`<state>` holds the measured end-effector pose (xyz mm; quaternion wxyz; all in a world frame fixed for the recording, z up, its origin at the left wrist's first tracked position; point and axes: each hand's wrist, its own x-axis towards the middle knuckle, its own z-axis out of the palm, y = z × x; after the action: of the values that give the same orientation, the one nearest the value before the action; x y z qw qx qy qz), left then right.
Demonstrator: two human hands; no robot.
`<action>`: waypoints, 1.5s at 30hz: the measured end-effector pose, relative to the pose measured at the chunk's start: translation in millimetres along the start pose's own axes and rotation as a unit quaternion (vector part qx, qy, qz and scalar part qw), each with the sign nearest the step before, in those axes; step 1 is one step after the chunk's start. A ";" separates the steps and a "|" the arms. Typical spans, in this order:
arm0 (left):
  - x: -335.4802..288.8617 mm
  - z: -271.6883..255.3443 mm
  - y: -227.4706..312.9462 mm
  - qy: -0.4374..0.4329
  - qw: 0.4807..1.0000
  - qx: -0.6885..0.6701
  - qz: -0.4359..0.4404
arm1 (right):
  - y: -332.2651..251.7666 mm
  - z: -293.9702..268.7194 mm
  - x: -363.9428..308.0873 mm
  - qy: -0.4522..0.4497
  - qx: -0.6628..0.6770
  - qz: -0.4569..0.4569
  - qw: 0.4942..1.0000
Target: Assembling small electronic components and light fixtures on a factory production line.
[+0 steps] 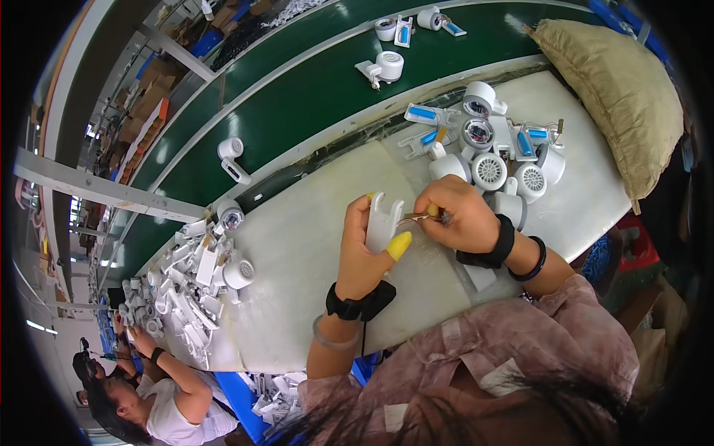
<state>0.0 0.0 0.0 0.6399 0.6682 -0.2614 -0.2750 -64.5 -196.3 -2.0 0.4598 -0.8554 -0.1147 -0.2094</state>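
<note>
- The white plastic housing [381,223], forked at its top end, is held above the desk [297,253], in front of the person's chest.
- The left hand [362,260] is partly closed, gripping the housing between the thumb, which wears a yellow finger cot [399,246], and the fingers behind it.
- The right hand [467,218] is drawn into a tight pinch, fingertips bunched round a thin wire-like piece [411,218] that reaches to the housing; whether this is a wire lead or a slim tool, I cannot tell.
- The housing looks light, stiff and rather slick; its flat sides should give the safest hold, since the slender prongs could flex or crack.
- The wire-like piece seems thin and easily bent, so a gentle fingertip hold near its end suits it.
- Just beyond the right hand, round fan heads [490,172] and parts with blue battery cells [525,144] crowd together, leaving that hand little room on its far side.
- A loose heap of white plastic parts [195,290] covers the desk's left end, well apart from the hands.
- Along the far edge runs a green conveyor belt [312,111], carrying a small handheld fan [232,157].
- A stuffed khaki sack [617,104] bounds the far right corner.
- A co-worker [186,416] sits lower left, near a blue bin [242,409].
</note>
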 end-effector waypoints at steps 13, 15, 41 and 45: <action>3.1 14.0 -1.7 0.070 0.985 -0.159 0.015 | -5.0 2.9 0.9 0.052 -0.077 -0.085 0.992; 4.1 15.2 -1.0 0.086 0.970 -0.223 -0.045 | -9.7 3.2 1.1 0.096 -0.126 -0.096 0.983; -7.2 28.5 -0.2 0.006 0.990 -0.135 0.042 | -8.3 1.1 -2.0 0.092 -0.109 -0.160 0.977; -8.1 28.8 -4.6 0.012 0.994 -0.081 0.067 | -5.0 -0.5 -1.9 0.082 -0.106 -0.180 0.975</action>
<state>-26.0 -14.6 -5.2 0.7122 0.5982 -0.2749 -0.2436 -68.3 -194.0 1.0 0.3294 -0.8444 -0.2061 -0.3689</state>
